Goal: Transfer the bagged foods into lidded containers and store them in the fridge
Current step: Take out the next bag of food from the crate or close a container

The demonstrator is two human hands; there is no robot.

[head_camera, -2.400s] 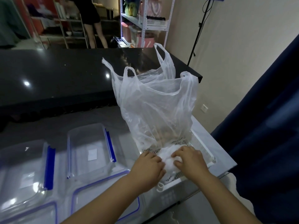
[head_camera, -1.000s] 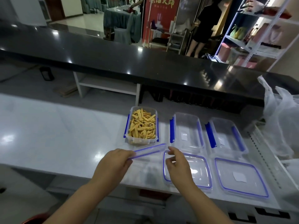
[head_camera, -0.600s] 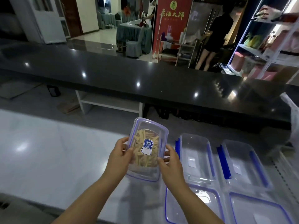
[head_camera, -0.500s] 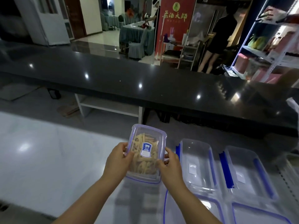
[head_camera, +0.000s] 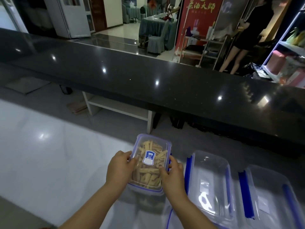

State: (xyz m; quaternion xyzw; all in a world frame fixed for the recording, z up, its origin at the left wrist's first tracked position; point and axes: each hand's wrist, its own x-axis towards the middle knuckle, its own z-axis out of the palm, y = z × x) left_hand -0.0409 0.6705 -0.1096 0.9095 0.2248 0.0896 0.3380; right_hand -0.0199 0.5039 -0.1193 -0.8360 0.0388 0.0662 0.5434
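The left hand [head_camera: 119,169] is curled round the left side of the food box [head_camera: 151,162], with its fingers [head_camera: 130,160] pressed on the lid's edge. The box is held at the near middle of the white desk [head_camera: 49,154]; whether it sits on the desk or is lifted a little cannot be told. Yellow-brown sticks [head_camera: 148,175] are seen through the clear lid, which bears a blue label [head_camera: 149,157]. The box looks light and stiff, but its smooth plastic may be slippery. It is best held by its two long sides, as now. The right hand [head_camera: 171,175] grips the right side, its fingers curled on the lid. To the right, an empty box [head_camera: 212,182] and another box [head_camera: 272,195] are lying open.
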